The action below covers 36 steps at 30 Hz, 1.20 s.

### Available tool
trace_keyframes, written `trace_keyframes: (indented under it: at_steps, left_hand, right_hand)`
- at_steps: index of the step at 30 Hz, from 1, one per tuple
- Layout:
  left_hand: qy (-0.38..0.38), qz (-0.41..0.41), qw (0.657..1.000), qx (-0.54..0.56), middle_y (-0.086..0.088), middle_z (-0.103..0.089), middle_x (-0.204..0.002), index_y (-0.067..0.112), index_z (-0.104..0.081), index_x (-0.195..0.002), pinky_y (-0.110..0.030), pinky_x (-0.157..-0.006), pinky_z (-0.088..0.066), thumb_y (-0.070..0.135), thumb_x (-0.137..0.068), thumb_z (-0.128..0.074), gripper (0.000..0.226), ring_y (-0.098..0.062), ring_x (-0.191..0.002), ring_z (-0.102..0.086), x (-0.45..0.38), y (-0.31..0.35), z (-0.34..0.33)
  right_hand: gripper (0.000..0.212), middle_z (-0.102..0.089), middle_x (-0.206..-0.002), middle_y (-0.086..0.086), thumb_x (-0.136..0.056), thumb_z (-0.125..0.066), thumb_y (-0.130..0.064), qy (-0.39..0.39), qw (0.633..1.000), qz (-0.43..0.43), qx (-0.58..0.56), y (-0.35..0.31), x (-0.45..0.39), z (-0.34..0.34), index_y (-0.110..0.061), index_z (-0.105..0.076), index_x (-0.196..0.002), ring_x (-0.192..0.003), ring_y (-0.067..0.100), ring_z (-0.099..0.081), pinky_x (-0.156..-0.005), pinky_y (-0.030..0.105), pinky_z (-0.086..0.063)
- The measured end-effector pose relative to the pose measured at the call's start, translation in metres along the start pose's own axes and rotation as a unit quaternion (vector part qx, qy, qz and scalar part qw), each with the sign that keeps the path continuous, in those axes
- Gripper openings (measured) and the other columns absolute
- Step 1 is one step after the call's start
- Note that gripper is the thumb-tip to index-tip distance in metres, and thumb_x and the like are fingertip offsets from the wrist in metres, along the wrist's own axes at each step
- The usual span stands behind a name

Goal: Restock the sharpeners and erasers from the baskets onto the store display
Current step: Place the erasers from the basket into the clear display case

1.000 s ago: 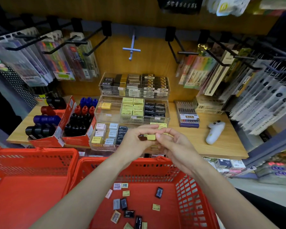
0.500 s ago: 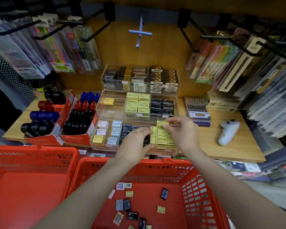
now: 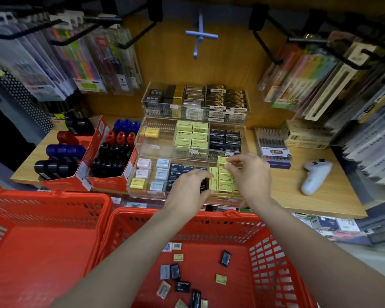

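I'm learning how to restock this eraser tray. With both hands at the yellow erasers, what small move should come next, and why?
Probably press the yellow eraser down into the back of the yellow column and let go. The right hand pinches it just above the packed yellow rows in the clear acrylic front tray, while the left hand steadies the row's front end. More erasers wait in the red plastic basket.

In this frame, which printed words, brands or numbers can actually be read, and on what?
None can be read with confidence.
Yellow erasers in the front tray: print blurred.
Black boxes in the top tray: barcode labels too small.
Pen box: label characters blurred.
Hanging packs: text too blurred.
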<state>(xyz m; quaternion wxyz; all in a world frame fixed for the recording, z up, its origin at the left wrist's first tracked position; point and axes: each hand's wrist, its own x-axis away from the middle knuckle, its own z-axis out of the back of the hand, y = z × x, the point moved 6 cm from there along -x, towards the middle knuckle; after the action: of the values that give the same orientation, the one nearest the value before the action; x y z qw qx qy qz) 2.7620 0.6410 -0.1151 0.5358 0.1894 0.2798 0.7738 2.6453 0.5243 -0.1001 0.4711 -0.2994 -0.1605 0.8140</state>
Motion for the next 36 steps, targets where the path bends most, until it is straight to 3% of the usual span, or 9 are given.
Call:
trace_keyframes:
  at_steps: [6, 9, 12, 16, 19, 23, 28, 32, 36]
  left_hand:
    - [0.024, -0.010, 1.000, 0.015, 0.004, -0.055, -0.130, 0.023, -0.055, -0.131, -0.033, -0.100, -0.046, 0.030, -0.085, -0.071, 0.049, -0.014, -0.116, -0.053, 0.007, 0.002, 0.000]
    - [0.099, -0.100, 0.990, -0.021, 0.007, -0.054, -0.100, 0.022, -0.062, -0.107, -0.027, -0.081, -0.048, 0.028, -0.084, -0.069, 0.025, -0.011, -0.097, -0.052, 0.028, 0.020, 0.010]
    - [-0.006, -0.166, 0.983, -0.072, 0.010, -0.054, -0.080, 0.023, -0.059, -0.087, -0.034, -0.067, -0.051, 0.027, -0.086, -0.059, 0.004, -0.015, -0.077, -0.058, 0.058, 0.031, -0.010]
    - [-0.258, -0.010, 0.954, -0.154, 0.001, -0.071, -0.102, 0.023, -0.067, -0.099, -0.030, -0.081, -0.051, 0.024, -0.087, -0.057, 0.016, -0.021, -0.100, -0.065, 0.105, -0.034, -0.068]
    - [-0.337, 0.117, 0.928, -0.107, -0.003, -0.069, -0.113, 0.017, -0.069, -0.105, -0.027, -0.090, -0.049, 0.018, -0.090, -0.058, 0.020, -0.020, -0.109, -0.062, 0.144, -0.097, -0.100]
    - [-0.298, 0.248, 0.921, -0.025, -0.004, -0.070, -0.109, 0.022, -0.069, -0.093, -0.026, -0.089, -0.049, 0.017, -0.089, -0.063, 0.009, -0.018, -0.105, -0.064, 0.168, -0.153, -0.119]
    - [-0.212, 0.341, 0.914, 0.053, 0.000, -0.068, -0.105, 0.016, -0.069, -0.103, -0.015, -0.079, -0.040, 0.009, -0.090, -0.060, 0.017, -0.015, -0.098, -0.062, 0.174, -0.191, -0.136]
    - [-0.203, 0.358, 0.902, 0.129, -0.001, -0.066, -0.104, 0.012, -0.067, -0.111, -0.010, -0.069, -0.044, 0.006, -0.089, -0.061, 0.023, -0.014, -0.095, -0.061, 0.177, -0.190, -0.149]
    - [-0.175, 0.384, 0.889, 0.179, 0.001, -0.066, -0.112, 0.022, -0.067, -0.104, -0.023, -0.089, -0.045, 0.017, -0.093, -0.059, 0.015, -0.016, -0.104, -0.061, 0.173, -0.183, -0.161]
  right_hand:
    - [0.017, -0.067, -0.097, -0.008, -0.085, -0.072, -0.025, 0.008, 0.998, 0.004, -0.055, -0.009, 0.015, 0.018, -0.022, -0.073, -0.102, -0.074, 0.002, -0.052, -0.072, 0.018, -0.045]
    - [0.010, -0.065, -0.088, -0.011, -0.087, -0.067, -0.018, 0.038, 0.989, -0.019, -0.140, -0.009, 0.057, 0.039, -0.023, -0.071, -0.094, -0.063, 0.006, -0.054, -0.065, 0.017, -0.045]
    - [0.012, -0.069, -0.079, -0.010, -0.082, -0.068, -0.013, 0.005, 0.978, -0.117, -0.175, 0.015, 0.115, 0.025, -0.023, -0.073, -0.087, -0.059, 0.003, -0.058, -0.060, 0.011, -0.042]
    - [0.028, -0.063, -0.064, -0.008, -0.082, -0.064, -0.002, -0.198, 0.918, -0.305, -0.158, 0.083, 0.190, -0.039, -0.022, -0.064, -0.063, -0.066, 0.014, -0.061, -0.058, 0.015, -0.049]
    - [0.027, -0.066, -0.079, -0.003, -0.081, -0.063, 0.000, -0.321, 0.896, -0.293, -0.086, 0.111, 0.223, -0.057, -0.026, -0.065, -0.077, -0.078, 0.015, -0.063, -0.066, 0.010, -0.047]
    - [0.039, -0.063, -0.118, 0.011, -0.078, -0.068, -0.008, -0.382, 0.905, -0.184, 0.049, 0.129, 0.237, -0.078, -0.013, -0.065, -0.117, -0.111, 0.025, -0.060, -0.098, 0.025, -0.042]
    - [0.057, -0.045, -0.134, 0.009, -0.085, -0.067, -0.019, -0.450, 0.874, -0.148, 0.104, 0.138, 0.263, -0.124, -0.020, -0.044, -0.137, -0.120, 0.028, -0.053, -0.101, 0.034, -0.043]
    - [0.053, -0.046, -0.132, 0.011, -0.082, -0.068, -0.006, -0.426, 0.887, -0.161, 0.077, 0.136, 0.272, -0.144, -0.018, -0.051, -0.132, -0.114, 0.030, -0.055, -0.098, 0.032, -0.042]
    - [0.020, -0.070, -0.094, 0.006, -0.078, -0.075, -0.007, -0.377, 0.904, -0.200, 0.003, 0.129, 0.278, -0.153, -0.015, -0.068, -0.094, -0.087, 0.025, -0.067, -0.082, 0.034, -0.052]
